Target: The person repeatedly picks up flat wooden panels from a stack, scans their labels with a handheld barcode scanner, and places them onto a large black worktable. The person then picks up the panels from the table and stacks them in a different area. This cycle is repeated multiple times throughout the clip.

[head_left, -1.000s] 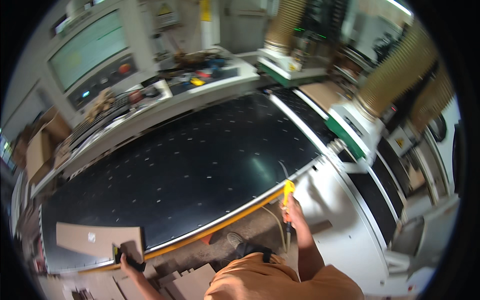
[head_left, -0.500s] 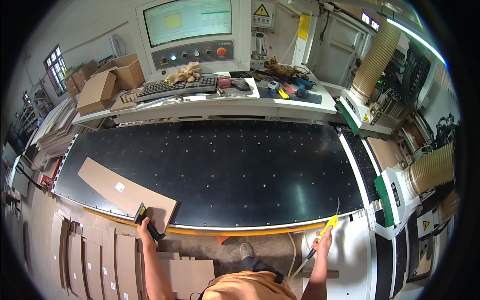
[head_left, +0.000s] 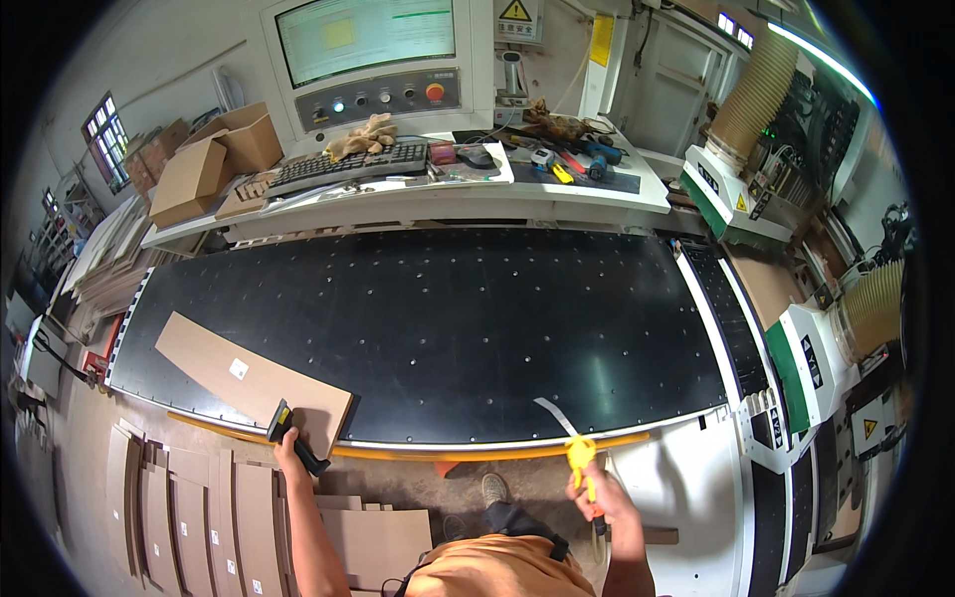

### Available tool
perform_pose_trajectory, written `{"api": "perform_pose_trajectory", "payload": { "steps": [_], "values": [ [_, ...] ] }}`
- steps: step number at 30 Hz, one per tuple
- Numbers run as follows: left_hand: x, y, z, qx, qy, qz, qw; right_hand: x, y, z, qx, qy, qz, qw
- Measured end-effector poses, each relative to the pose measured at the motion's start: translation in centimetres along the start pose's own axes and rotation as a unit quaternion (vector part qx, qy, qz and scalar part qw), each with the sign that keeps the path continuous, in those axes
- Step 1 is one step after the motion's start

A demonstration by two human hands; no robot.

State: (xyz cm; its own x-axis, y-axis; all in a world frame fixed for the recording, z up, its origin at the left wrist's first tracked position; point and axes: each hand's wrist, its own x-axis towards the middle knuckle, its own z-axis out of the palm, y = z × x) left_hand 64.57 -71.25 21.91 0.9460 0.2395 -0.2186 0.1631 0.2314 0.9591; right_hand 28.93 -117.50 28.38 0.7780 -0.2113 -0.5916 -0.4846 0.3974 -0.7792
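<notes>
The left hand (head_left: 289,456), lower left, is closed around a scanner (head_left: 282,422) over the near end of a panel (head_left: 274,386). The right hand (head_left: 609,497), lower right, grips a yellow air gun (head_left: 581,456), its nozzle over the black bed (head_left: 487,338). That panel, already labelled, lies on the bed's left; other panels (head_left: 240,522), several labelled, remain off it, lower left.

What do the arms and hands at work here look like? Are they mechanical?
No, they are a person's own. The left hand and the right hand are ungloved, with no ring or watch that I can make out. The forearms are uncovered where they show, without cables or markings. An orange top is worn; its sleeve ends cannot be made out.
</notes>
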Motion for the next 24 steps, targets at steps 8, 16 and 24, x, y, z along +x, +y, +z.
{"api": "perform_pose_trajectory", "payload": {
  "steps": [8,16,24],
  "values": [
    [0.6,-0.3,-0.5,0.012,-0.005,-0.018,1.0,-1.7,-0.2,2.0,-0.074,-0.257,0.058,0.962],
    [1.1,-1.6,-1.2,-0.014,-0.002,-0.005,1.0,1.7,3.9,-8.0,0.127,0.493,-0.14,0.849],
    [3.3,-2.7,-2.6,-0.054,-0.051,-0.042,0.996,0.1,5.8,-15.8,0.191,0.67,-0.189,0.692]
  ]
}}
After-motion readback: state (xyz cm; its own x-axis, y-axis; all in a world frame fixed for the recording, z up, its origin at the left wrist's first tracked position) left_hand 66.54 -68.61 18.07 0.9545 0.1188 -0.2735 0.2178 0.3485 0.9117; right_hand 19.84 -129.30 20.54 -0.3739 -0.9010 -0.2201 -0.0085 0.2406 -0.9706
